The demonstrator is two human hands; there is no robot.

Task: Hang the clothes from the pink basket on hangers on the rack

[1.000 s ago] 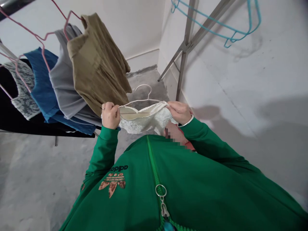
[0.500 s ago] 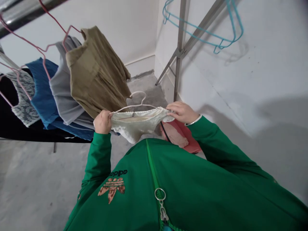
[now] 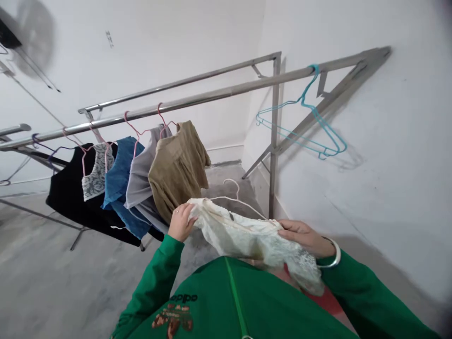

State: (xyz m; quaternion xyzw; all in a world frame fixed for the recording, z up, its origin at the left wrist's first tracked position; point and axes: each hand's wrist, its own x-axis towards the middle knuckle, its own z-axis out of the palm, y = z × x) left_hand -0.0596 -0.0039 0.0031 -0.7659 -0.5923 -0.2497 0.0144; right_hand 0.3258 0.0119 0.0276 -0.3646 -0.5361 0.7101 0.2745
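Beside the steel drying rack [image 3: 197, 100], your left grip [image 3: 181, 222] pinches the cream lace garment [image 3: 247, 238], whose long axis slants down to your right grip [image 3: 304, 237], resting on it, pinch unclear.

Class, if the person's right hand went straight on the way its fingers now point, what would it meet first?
The white lace top: the right hand already lies on it, fingers pointing across it. Beyond that, the left hand looks next in line, though depth is hard to judge here.
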